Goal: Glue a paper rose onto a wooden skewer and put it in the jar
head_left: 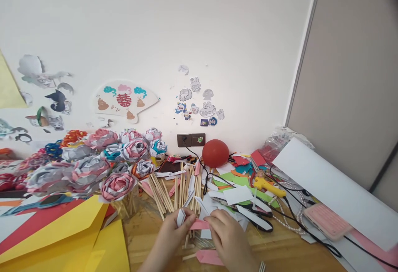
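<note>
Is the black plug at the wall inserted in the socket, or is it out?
In: the black plug sits against the brown socket plate, and its cable runs down from it.

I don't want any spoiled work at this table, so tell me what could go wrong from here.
The pink paper strip between the left hand and right hand might crease or tear if pulled.

The wooden sticks lie loose just beyond the hands; a bump could scatter them.

The yellow glue gun lies among paper scraps; if hot, it might mark them, though its heat can't be seen.
</note>
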{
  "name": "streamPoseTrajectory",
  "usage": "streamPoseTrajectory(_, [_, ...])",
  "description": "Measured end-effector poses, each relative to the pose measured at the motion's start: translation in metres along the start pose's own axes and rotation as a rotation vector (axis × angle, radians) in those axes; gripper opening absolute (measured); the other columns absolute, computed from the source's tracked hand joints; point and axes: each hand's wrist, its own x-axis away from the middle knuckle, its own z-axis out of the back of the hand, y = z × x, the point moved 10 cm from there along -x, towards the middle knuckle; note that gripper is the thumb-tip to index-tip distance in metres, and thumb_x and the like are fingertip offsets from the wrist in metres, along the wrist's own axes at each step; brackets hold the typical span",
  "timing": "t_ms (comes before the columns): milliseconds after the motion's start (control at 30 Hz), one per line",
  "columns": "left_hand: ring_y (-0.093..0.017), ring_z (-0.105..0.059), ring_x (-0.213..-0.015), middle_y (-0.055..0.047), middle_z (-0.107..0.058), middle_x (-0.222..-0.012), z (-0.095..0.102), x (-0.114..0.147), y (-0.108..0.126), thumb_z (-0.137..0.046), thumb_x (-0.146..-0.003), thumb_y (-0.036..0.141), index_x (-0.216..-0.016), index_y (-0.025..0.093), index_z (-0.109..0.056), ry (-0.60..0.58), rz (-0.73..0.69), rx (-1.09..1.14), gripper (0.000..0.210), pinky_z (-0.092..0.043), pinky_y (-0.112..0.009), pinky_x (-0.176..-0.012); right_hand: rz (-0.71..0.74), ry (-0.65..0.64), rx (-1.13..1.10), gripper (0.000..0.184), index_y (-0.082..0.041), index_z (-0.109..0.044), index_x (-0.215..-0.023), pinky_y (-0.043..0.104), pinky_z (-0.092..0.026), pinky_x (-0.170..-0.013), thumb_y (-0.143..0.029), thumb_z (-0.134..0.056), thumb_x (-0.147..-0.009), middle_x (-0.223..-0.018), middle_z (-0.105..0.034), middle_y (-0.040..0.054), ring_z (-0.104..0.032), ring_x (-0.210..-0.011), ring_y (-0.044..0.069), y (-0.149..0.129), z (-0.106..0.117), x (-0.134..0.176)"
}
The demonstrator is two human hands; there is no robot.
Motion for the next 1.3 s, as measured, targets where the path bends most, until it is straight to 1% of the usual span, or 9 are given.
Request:
streamPoseTrajectory(167, [-0.010,-0.043,-0.047,0.003,-0.055,-0.051,-0.009,0.002,-0.002,-0.066,-0.061,0.043,-0.065,0.014,-0.060,-0.075,0.046,0.106,0.030,-0.035,-0.020,-0.048,-0.018,0.019,-0.024,0.029,-0.020,-0.059,-0.090,0.027,-0.043,-0.064,-0.001,-0.042,-0.076,-0.081,-0.057,0.0038,-0.053,-0.074,0.018,0.004,0.002,0.000])
streamPoseTrajectory(367, [-0.002,-0.020,-0.026,0.009,-0.045,-0.034,-0.033,0.012,-0.032,-0.066,-0.056,0.058,-0.072,0.017,-0.053,-0.223,0.326,0.431,0.046,-0.014,-0.016,-0.031,0.052,0.044,-0.028,0.029,-0.020,-0.057,-0.096,0.027,-0.042,-0.064,-0.003,-0.042,-0.079,-0.082,-0.053,0.0042,-0.051,-0.075,0.018,-0.003,0.003,0.001])
streamPoseTrajectory(567, [0.003,-0.016,-0.027,0.009,-0.046,-0.042,-0.040,0.007,-0.034,-0.072,-0.055,0.054,-0.061,0.016,-0.046,-0.196,0.287,0.810,0.046,-0.012,-0.014,-0.030,0.144,0.080,0.099,0.013,-0.020,-0.058,-0.091,0.027,-0.038,-0.057,-0.018,-0.050,-0.081,-0.076,-0.053,0.0038,-0.049,-0.069,0.018,-0.016,0.006,0.002])
streamPoseTrajectory(633, [0.003,-0.015,-0.027,0.009,-0.044,-0.040,-0.044,0.009,-0.032,-0.072,-0.055,0.055,-0.060,0.016,-0.047,-0.205,0.304,0.813,0.046,-0.012,-0.014,-0.031,0.191,0.105,0.179,0.008,-0.019,-0.059,-0.082,0.027,-0.035,-0.055,-0.019,-0.051,-0.080,-0.071,-0.052,0.0030,-0.047,-0.064,0.018,-0.022,0.006,0.003])
streamPoseTrajectory(733, [0.002,-0.017,-0.028,0.007,-0.049,-0.046,-0.043,0.011,-0.023,-0.067,-0.058,0.059,-0.070,0.015,-0.052,-0.184,0.290,0.781,0.048,-0.013,-0.015,-0.031,0.205,0.190,0.217,0.020,-0.018,-0.053,-0.064,0.027,-0.031,-0.053,-0.011,-0.043,-0.080,-0.062,-0.049,0.0020,-0.045,-0.060,0.016,-0.024,0.012,0.005])
streamPoseTrajectory(900, [-0.002,-0.024,-0.034,0.008,-0.046,-0.050,-0.037,0.015,-0.012,-0.059,-0.064,0.063,-0.102,0.018,-0.049,-0.057,0.170,0.728,0.059,-0.018,-0.015,-0.033,0.076,0.308,-0.059,0.020,-0.018,-0.047,-0.063,0.023,-0.035,-0.054,-0.009,-0.040,-0.080,-0.062,-0.048,0.0007,-0.048,-0.060,0.013,-0.014,0.024,0.009])
streamPoseTrajectory(1067, [-0.005,-0.034,-0.038,0.006,-0.045,-0.057,-0.053,0.025,-0.014,-0.057,-0.063,0.065,-0.100,0.020,-0.052,-0.136,0.136,0.642,0.058,-0.027,-0.018,-0.038,0.166,0.319,-0.006,0.020,-0.018,-0.051,-0.066,0.024,-0.035,-0.054,-0.015,-0.041,-0.083,-0.063,-0.049,0.0013,-0.048,-0.060,0.015,-0.031,0.017,0.014])
streamPoseTrajectory(1200, [-0.007,-0.042,-0.045,0.001,-0.056,-0.079,-0.051,0.028,-0.020,-0.056,-0.067,0.062,-0.097,0.022,-0.053,-0.064,0.179,0.648,0.050,-0.035,-0.020,-0.043,0.279,0.339,0.174,0.028,-0.019,-0.050,-0.061,0.025,-0.033,-0.050,-0.017,-0.036,-0.085,-0.060,-0.049,0.0019,-0.046,-0.055,0.015,-0.044,0.008,0.016])
streamPoseTrajectory(1300, [-0.010,-0.048,-0.051,-0.001,-0.059,-0.084,-0.047,0.027,-0.019,-0.059,-0.068,0.056,-0.098,0.022,-0.054,-0.017,0.198,0.671,0.046,-0.040,-0.022,-0.049,0.268,0.289,0.068,0.031,-0.018,-0.055,-0.065,0.023,-0.038,-0.050,-0.021,-0.034,-0.089,-0.062,-0.052,0.0024,-0.050,-0.057,0.014,-0.040,0.008,0.012])
